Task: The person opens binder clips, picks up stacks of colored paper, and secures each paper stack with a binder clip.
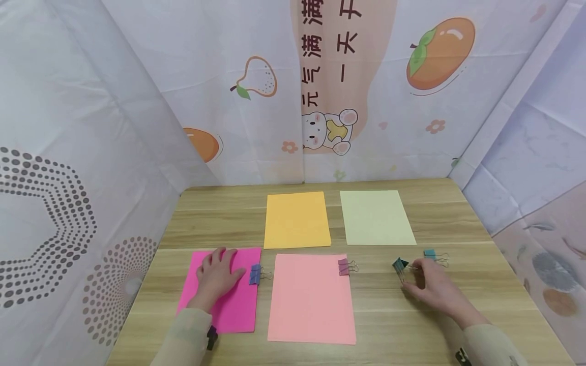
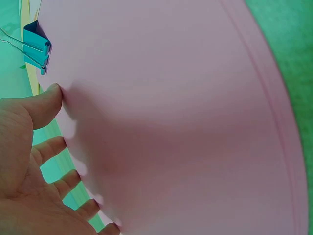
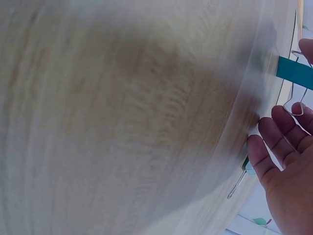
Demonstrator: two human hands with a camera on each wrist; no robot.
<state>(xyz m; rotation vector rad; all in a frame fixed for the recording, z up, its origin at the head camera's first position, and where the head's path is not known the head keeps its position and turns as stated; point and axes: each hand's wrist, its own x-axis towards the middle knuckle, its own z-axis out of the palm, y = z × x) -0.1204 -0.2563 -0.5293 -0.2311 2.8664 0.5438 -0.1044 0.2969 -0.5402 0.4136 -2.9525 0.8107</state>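
Observation:
My left hand [image 1: 218, 277] lies with spread fingers on a magenta sheet of square paper [image 1: 238, 315]. A blue binder clip [image 1: 255, 274] sits at that sheet's right edge, just beyond my thumb. In the left wrist view the same paper [image 2: 186, 98] looks pale pink, with fingertips along its edge. To the right, my right hand [image 1: 435, 290] pinches a dark teal binder clip [image 1: 400, 265] by its wire handles. The right wrist view shows that clip's teal body [image 3: 296, 72] at the fingertips. Another teal binder clip [image 1: 429, 255] lies on the table behind my right hand, partly hidden.
A light pink sheet [image 1: 311, 300] lies between my hands, a mauve binder clip [image 1: 343, 267] on its right edge. Farther back are an orange-yellow sheet [image 1: 296, 219] and a pale green sheet [image 1: 377, 217]. A printed curtain [image 1: 256, 127] hangs behind the wooden table [image 1: 220, 203].

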